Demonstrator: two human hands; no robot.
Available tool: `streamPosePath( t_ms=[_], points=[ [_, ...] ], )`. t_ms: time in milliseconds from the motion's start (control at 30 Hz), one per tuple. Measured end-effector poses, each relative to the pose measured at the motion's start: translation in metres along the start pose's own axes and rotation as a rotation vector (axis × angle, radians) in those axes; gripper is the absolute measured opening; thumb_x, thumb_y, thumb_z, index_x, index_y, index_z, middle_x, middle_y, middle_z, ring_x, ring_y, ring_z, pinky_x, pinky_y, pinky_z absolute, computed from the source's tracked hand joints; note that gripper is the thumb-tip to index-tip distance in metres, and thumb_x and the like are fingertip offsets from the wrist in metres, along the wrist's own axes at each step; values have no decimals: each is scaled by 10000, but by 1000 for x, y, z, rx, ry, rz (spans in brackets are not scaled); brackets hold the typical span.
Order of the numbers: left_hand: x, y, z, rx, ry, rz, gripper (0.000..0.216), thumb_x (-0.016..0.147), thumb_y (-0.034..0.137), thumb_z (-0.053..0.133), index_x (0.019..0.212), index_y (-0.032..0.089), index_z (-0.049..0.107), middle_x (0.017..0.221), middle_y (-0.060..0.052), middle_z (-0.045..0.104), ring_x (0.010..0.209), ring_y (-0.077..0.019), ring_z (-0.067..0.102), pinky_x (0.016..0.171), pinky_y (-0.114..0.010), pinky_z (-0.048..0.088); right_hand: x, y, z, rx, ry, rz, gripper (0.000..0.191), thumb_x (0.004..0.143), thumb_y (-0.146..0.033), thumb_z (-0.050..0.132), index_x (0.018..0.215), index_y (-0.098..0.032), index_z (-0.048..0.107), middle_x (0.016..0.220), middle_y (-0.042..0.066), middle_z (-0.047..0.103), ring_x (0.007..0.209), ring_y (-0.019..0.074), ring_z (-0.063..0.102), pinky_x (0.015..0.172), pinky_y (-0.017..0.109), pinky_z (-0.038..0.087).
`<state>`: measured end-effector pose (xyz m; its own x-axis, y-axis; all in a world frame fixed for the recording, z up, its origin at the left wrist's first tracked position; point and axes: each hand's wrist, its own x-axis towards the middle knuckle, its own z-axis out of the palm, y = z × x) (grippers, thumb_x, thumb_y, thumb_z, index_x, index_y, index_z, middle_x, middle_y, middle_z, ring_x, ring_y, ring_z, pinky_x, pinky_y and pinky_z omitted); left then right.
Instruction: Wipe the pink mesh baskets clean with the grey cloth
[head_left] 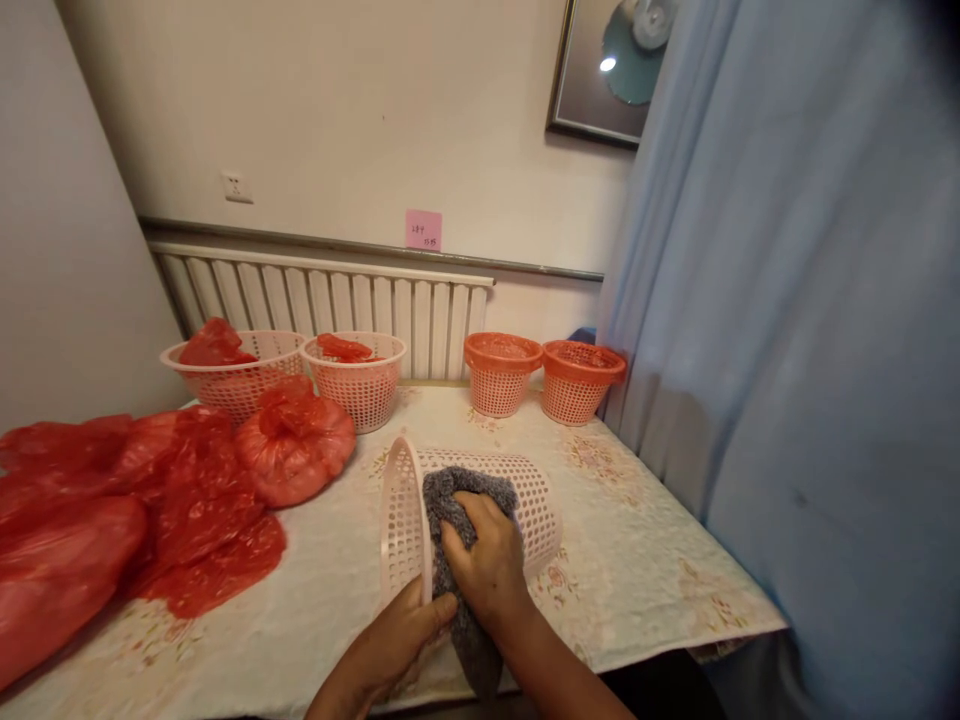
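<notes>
we see 1 pale pink basket [538, 505] lying on its side at lower centre; the left hand [403, 632] pinches its rim [421, 505], most fingertips hidden. the right hand [489, 562] clutches a gray cloth [480, 484] against the basket, covering some holes. red bags [199, 530] run off the frame's left edge.

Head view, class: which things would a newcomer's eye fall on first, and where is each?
Probably the heap of red plastic bags, spread over the left side of the flowered tablecloth. Next, near the centre, a pale pink basket lies tipped on its side, the left hand at its rim and the right hand holding a grey cloth against it. Then the blue curtain, hanging at the right.
</notes>
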<state>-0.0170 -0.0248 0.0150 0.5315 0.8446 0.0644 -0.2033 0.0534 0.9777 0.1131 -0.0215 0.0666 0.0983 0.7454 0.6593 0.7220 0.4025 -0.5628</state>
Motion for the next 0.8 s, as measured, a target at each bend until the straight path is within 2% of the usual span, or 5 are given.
streamPosePath(
  t_ms=[267,433,533,667,800],
  points=[
    [-9,-13,6,56,-113,-18,425,772,266,664,1185,186,605,1228,-72,634,1188,-299,510,1093,-473,283,20,0,-4,-61,-41,25,264,806,-231,544,1057,-206,623,958,53,640,946,193,597,879,301,451],
    [4,-2,13,-211,60,37,623,750,401,687,1308,202,491,1311,-93,571,1292,-311,407,1113,-465,252,9,5,-6,-54,-49,22,264,794,-212,539,1043,-200,627,940,52,640,915,189,601,846,287,460],
    [14,13,22,-273,113,65,630,777,388,663,1341,206,450,1324,-83,564,1306,-290,399,1128,-434,238,5,12,-9,-36,-49,20,278,792,-214,535,1056,-204,625,950,51,644,913,182,603,847,279,462],
    [18,18,27,-291,64,21,562,816,291,627,1340,189,451,1342,-90,549,1278,-283,444,1113,-443,274,12,42,-14,-52,-29,71,295,796,-239,520,1066,-195,629,994,61,658,948,187,606,880,300,453],
    [18,15,25,-306,13,4,564,820,237,606,1355,195,431,1319,-102,570,1247,-294,480,1087,-485,307,22,105,-22,-118,65,227,343,800,-299,479,1080,-173,633,1075,77,661,1017,206,594,924,336,430]
  ],
)
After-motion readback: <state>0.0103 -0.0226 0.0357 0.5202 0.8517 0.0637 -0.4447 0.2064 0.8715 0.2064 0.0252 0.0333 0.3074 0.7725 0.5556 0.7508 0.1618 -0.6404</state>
